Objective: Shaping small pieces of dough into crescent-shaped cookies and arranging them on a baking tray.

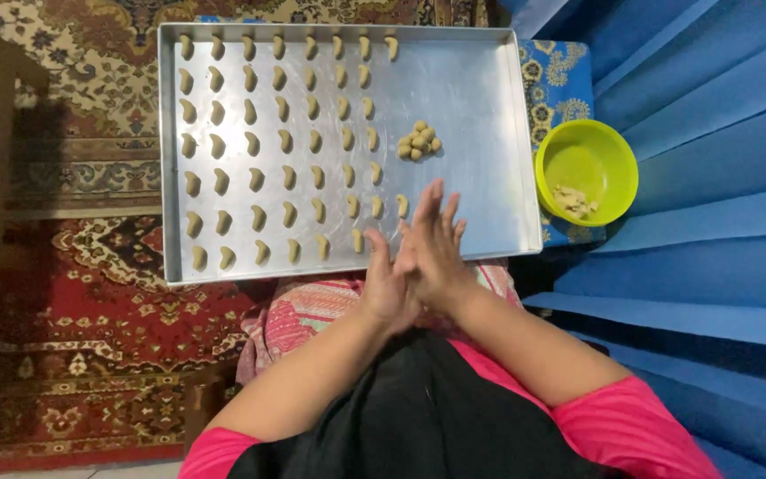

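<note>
Left hand [389, 288] and right hand [433, 244] press palm to palm, grip flat, contents hidden, by the near tray [480, 98] edge beside crescents [281, 146].

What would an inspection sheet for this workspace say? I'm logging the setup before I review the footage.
Surface: metal baking tray resting over a patterned carpet; its right side is mostly bare.
Job's things: rows of curved dough pieces fill the tray's left and middle; a small pile of dough balls sits to the right of the rows.
Clutter: green bowl with a few pale bits inside, right of the tray on a blue patterned cloth.
Fingers: left hand and right hand pressed palm to palm over the tray's near edge; whether anything lies between them cannot be seen.
Cables: nothing seen.
Surroundings: blue pleated fabric at right.
</note>
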